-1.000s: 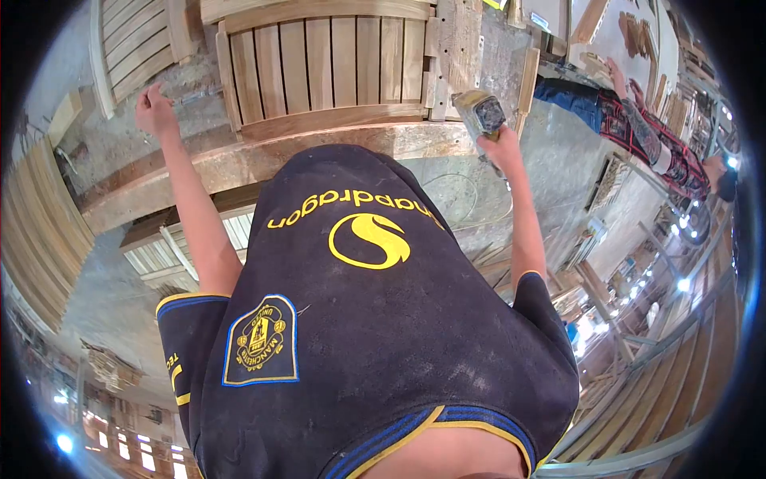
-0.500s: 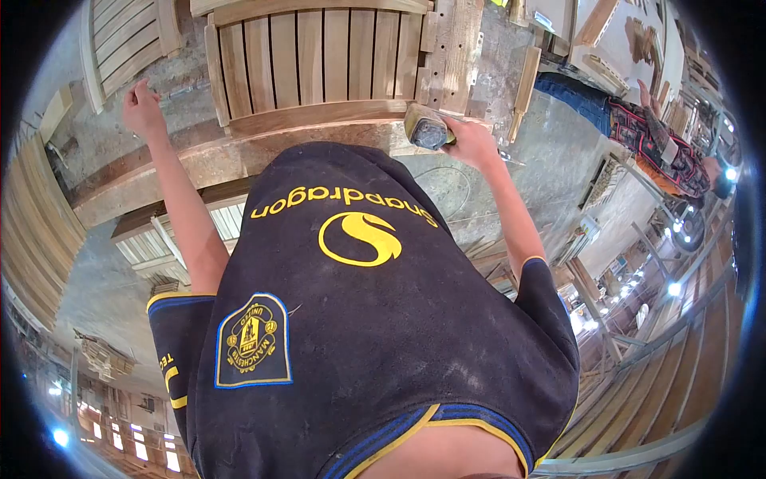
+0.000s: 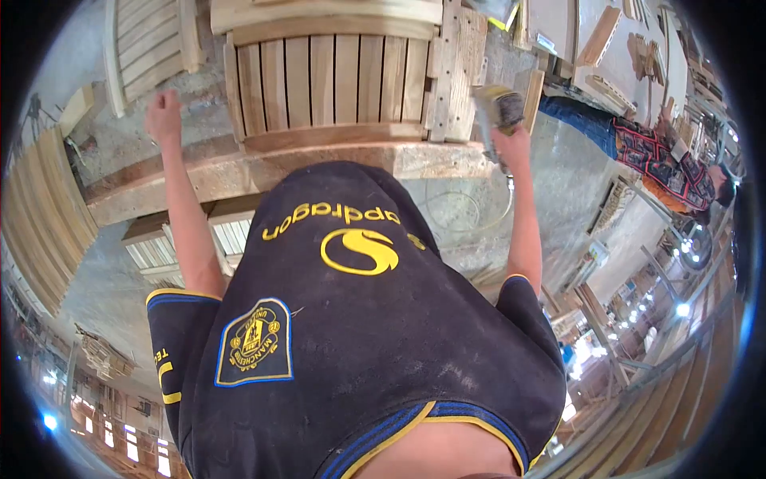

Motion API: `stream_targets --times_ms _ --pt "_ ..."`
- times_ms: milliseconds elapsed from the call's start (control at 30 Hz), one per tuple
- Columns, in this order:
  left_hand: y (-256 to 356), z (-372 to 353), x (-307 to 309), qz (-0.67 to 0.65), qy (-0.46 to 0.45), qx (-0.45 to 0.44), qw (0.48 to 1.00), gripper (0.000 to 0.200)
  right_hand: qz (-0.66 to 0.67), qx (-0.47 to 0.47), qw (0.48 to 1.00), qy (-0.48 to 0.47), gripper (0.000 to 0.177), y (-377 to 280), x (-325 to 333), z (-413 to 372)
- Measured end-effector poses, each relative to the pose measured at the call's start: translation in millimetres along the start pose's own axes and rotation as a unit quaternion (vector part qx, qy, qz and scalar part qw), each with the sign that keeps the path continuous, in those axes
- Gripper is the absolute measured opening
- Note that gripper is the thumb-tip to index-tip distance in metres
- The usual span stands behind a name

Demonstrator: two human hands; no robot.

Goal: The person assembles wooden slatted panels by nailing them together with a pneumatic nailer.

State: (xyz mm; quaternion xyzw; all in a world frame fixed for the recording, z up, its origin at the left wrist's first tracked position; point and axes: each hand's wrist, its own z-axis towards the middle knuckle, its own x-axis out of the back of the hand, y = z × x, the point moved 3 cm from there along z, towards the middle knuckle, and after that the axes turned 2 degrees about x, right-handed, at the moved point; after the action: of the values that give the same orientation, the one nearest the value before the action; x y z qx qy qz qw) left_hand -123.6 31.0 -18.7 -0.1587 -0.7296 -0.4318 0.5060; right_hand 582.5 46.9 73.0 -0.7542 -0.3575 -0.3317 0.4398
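A slatted wooden panel (image 3: 335, 80) lies on the workbench (image 3: 383, 162) in front of me. To its right my right hand (image 3: 511, 145) is wrapped round a handheld power tool (image 3: 503, 108), raised near a plank with a row of holes (image 3: 463, 76). A thin hose runs down from the tool. My left hand (image 3: 164, 118) is over the bench left of the panel, away from it. Its fingers are curled together; whether anything small is in them cannot be made out.
Another slatted panel (image 3: 148, 44) lies at the upper left. Stacked curved boards (image 3: 44, 215) stand at the far left. More slatted pieces (image 3: 155, 251) sit below the bench. At the right, a co-worker (image 3: 662, 160) is beside another table (image 3: 654, 60).
My right hand has moved right and up with the tool, away from the panel's near corner. The view has shifted, so the panel and bench appear lower and further right.
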Motion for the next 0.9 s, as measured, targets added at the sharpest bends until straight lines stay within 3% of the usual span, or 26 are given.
stream_targets --times_ms 33,67,100,133,167,233,267,300,333,400,433,467,500,533,600,633,667,700,733,767,800,867,900 --pt "-2.7 5.9 -1.9 0.104 -0.035 -0.051 0.993 0.033 0.003 -0.027 1.000 0.014 0.036 27.5 2.2 29.1" --pt "10.4 5.9 2.4 0.227 -0.233 -0.149 0.934 0.037 0.006 -0.057 0.998 0.026 0.035 59.1 2.5 59.9" --pt "15.9 0.5 12.3 0.339 -0.417 -0.231 0.811 0.041 0.016 -0.057 0.998 0.029 0.035 64.3 16.6 81.5" --pt "39.4 15.5 32.7 0.350 -0.411 -0.240 0.807 0.041 0.190 -0.128 0.970 -0.085 0.034 66.0 24.4 98.0" --pt "74.1 31.1 50.6 0.421 -0.473 -0.177 0.753 0.044 0.358 -0.193 0.893 -0.191 0.032 69.1 26.6 100.6" --pt "126.8 52.0 70.6 0.531 -0.568 -0.022 0.629 0.050 0.334 -0.226 0.905 -0.138 0.038 89.4 22.0 123.6" --pt "123.9 69.6 50.9 0.536 -0.563 -0.027 0.628 0.050 0.300 -0.265 0.912 -0.090 0.044 109.1 12.6 132.1" --pt "120.4 93.9 15.0 0.240 -0.502 -0.034 0.830 0.048 0.001 -0.159 0.987 0.006 0.045 128.6 4.7 150.9" --pt "121.6 120.5 2.2 -0.092 -0.372 -0.035 0.923 0.046 0.005 -0.153 0.988 0.006 0.045 101.4 -4.6 158.8" --pt "188.5 113.3 -25.1 -0.252 -0.366 0.121 0.887 0.047 -0.217 -0.070 0.960 0.163 0.038 -5.5 -27.7 150.8" --pt "198.7 116.8 -53.8 -0.300 -0.375 0.152 0.864 0.050 -0.015 -0.053 0.986 0.159 0.038 -42.4 -43.4 165.8" --pt "204.9 123.2 -87.1 -0.345 -0.382 0.186 0.837 0.053 0.185 -0.037 0.972 0.143 0.039 -78.1 -57.9 183.8" --pt "224.0 122.8 -105.9 -0.398 -0.410 0.209 0.794 0.056 0.363 -0.053 0.924 0.106 0.039 -121.4 -65.3 199.3" --pt "240.3 124.6 -124.9 -0.450 -0.434 0.229 0.747 0.059 0.528 -0.069 0.844 0.069 0.039 -154.5 -74.6 217.5" --pt "260.3 144.3 -159.3 -0.517 -0.426 0.287 0.684 0.063 0.675 -0.090 0.732 -0.034 0.038 -186.7 -101.9 278.0" --pt "262.6 148.2 -171.3 -0.528 -0.416 0.276 0.687 0.063 0.722 -0.107 0.679 -0.076 0.035 -202.2 -110.6 294.4" --pt "267.5 154.3 -185.4 -0.606 -0.426 0.317 0.592 0.064 0.767 -0.115 0.620 -0.119 0.033 -218.6 -120.3 311.2" --pt "298.3 182.7 -179.0 -0.675 -0.441 0.331 0.490 0.065 0.808 -0.249 0.519 -0.124 0.035 -218.0 -140.5 337.2" --pt "344.8 220.5 -146.8 -0.691 -0.444 0.269 0.502 0.065 0.801 -0.193 0.543 -0.162 0.033 -240.8 -113.7 364.5" --pt "385.7 231.2 -98.0 -0.737 -0.501 0.091 0.444 0.050 0.791 -0.134 0.564 -0.194 0.032 -262.6 -87.4 391.2" --pt "412.9 231.5 -28.2 -0.795 -0.426 0.067 0.427 0.037 0.823 -0.032 0.534 -0.189 0.030 -288.7 -38.4 390.8" --pt "468.8 226.5 117.5 -0.891 -0.267 0.002 0.368 0.013 0.845 0.295 0.385 -0.226 0.026 -365.9 135.8 341.5" --pt "477.7 209.0 167.9 -0.878 -0.247 -0.078 0.403 0.013 0.811 0.417 0.325 -0.252 0.024 -405.3 215.5 303.4"
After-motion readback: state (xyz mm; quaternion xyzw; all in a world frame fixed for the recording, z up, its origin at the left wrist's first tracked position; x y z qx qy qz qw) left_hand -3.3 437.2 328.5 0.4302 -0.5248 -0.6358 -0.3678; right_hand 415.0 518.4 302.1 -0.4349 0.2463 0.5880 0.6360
